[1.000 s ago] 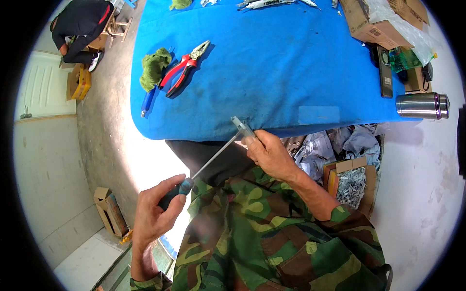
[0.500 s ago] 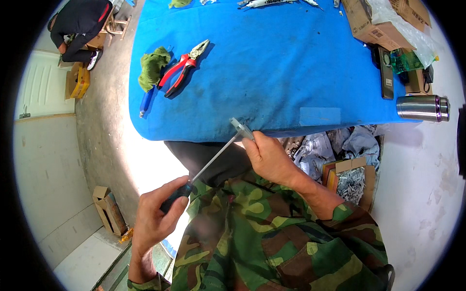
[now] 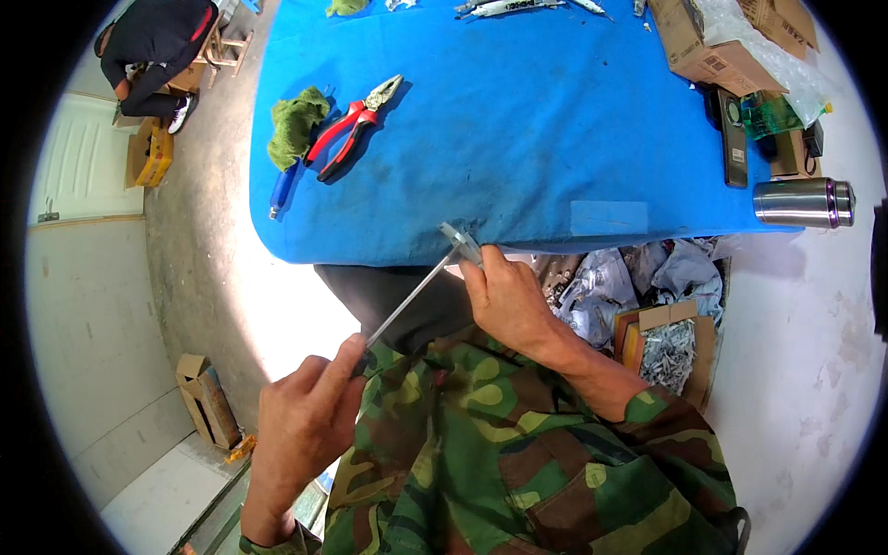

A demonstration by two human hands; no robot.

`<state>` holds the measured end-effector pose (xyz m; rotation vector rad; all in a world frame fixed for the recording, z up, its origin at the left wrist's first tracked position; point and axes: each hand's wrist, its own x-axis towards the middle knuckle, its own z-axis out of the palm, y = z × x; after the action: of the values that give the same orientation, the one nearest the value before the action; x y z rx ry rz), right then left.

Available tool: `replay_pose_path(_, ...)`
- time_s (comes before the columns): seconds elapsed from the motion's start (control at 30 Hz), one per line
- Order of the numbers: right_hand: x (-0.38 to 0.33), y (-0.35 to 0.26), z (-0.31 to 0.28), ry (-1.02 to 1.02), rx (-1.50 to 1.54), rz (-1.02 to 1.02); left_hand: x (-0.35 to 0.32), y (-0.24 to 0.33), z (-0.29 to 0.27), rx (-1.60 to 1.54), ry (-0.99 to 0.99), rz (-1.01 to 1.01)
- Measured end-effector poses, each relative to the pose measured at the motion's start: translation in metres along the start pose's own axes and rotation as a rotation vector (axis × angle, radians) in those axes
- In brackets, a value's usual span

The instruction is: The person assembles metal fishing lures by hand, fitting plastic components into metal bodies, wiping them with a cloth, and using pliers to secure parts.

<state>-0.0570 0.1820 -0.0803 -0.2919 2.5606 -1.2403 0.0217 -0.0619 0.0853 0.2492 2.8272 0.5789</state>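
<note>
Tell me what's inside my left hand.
Your left hand grips a screwdriver: its metal shaft shows, slanting toward your right hand. Most of the handle is covered and can't be seen.

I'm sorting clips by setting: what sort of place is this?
Probably a workshop: a screwdriver in the left hand, red-handled pliers on a blue-covered table, and a box of silvery pieces nearby.

Handle of screwdriver (image 3: 412, 298) mostly concealed by left grip (image 3: 310, 416), near end of grey part (image 3: 462, 242) obscured by right grip (image 3: 509, 298), far green cloth (image 3: 346, 7) and tabletop (image 3: 527, 139) cropped at upper edge.
</note>
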Motion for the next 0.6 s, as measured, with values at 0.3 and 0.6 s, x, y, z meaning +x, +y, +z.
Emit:
replay_pose_path(0.3, 0.0, -0.001, -0.001, 0.035, 0.066, -0.006, -0.001, -0.016, 0.006, -0.393, 0.033, -0.093)
replay_pose_path(0.6, 0.0, -0.005, -0.003, 0.026, -0.021, 0.018, -0.003, -0.004, -0.003, -0.232, -0.061, -0.122)
